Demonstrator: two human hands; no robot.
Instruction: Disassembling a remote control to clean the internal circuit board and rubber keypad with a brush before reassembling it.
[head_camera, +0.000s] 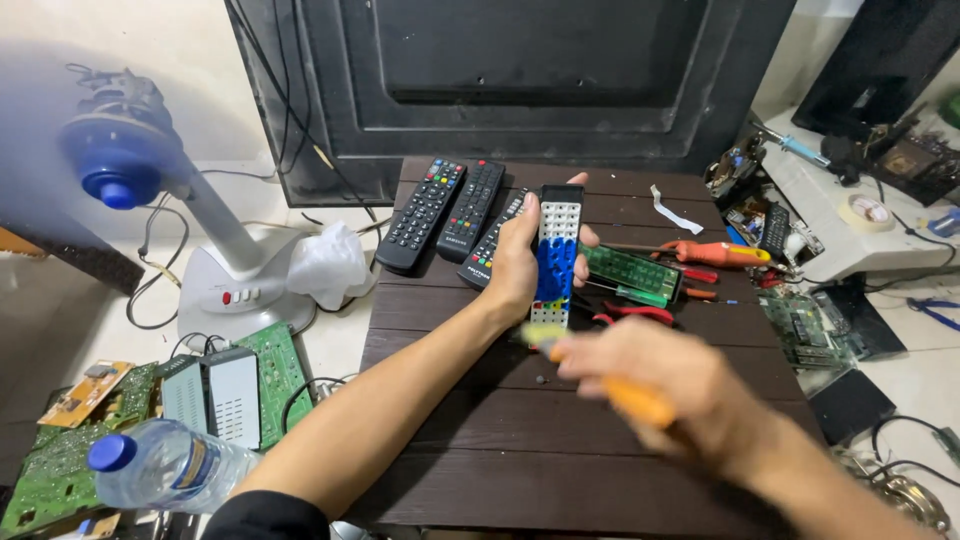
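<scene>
- Nearest, low on the left: a clear bottle (165, 465) with a blue cap lies on its side, beside green circuit boards (60, 470) and a small grey box (212, 392) on the floor.
- The right hand (680, 385) is blurred over the dark slatted table (500, 440). Its fingers are closed round the orange handle of a screwdriver (630, 395), whose yellowish tip end points toward the keypad.
- The left hand (520, 260) reaches in from the lower left and holds up a keypad (556, 250), the opened front half of a remote: white with rows of holes and a blue patch in the middle. The thumb lies along its left edge and the fingertips show at its right edge, so the hand is wrapped round its middle.
- I judge the keypad light, thin and stiff enough to hold flat, but easy to flex or crack if squeezed; a hold by the long edges at mid-length, as here, looks safest.
- Just right of it lie a green board (632, 272), red-handled pliers (640, 314) and an orange tool (715, 253).
- Farther back on the table, two black remotes (445, 210) lie side by side, with a third partly hidden behind the left hand.
- Left, on the floor: a white fan (180, 210) with a blue hub.
- Farthest: a large black panel (520, 70) against the wall.
</scene>
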